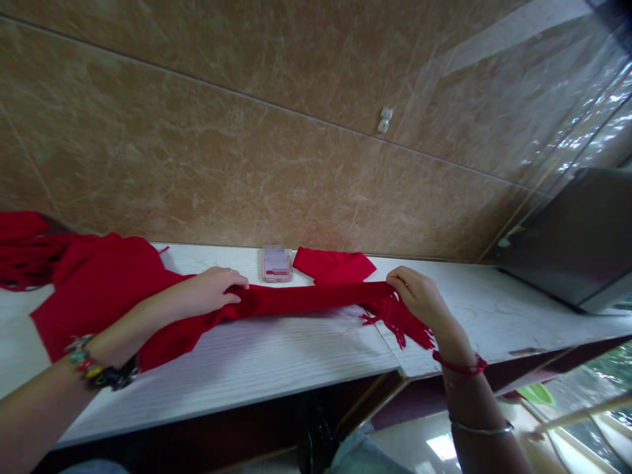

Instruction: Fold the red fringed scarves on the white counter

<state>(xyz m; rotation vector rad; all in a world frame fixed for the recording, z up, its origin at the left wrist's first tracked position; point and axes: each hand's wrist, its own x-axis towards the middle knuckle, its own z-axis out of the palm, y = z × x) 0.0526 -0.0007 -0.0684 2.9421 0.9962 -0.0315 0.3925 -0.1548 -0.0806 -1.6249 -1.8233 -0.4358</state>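
Note:
A long red scarf [296, 299] lies across the white wood-grain tabletop, drawn into a narrow folded strip between my hands. My left hand [217, 291] is closed on the strip, thumb and fingers gripping it from above. At the other end, my right hand [417, 296] pinches the scarf's corner just above its fringe [399, 320], which hangs loosely over the tabletop. To the left, the scarf widens into a loose, unfolded spread [111, 276], partly covered by my left forearm. Behind the strip, another piece of folded red cloth [336, 264] lies near the wall; whether it joins the scarf I cannot tell.
A small flat pinkish case [277, 264], blurred on top, lies by the wall. More red fringed cloth [29, 253] is heaped at far left. A dark box-like object [573, 237] stands at right. The white tabletop [276, 362] ends at its front edge; a brown tiled wall [237, 164] rises behind.

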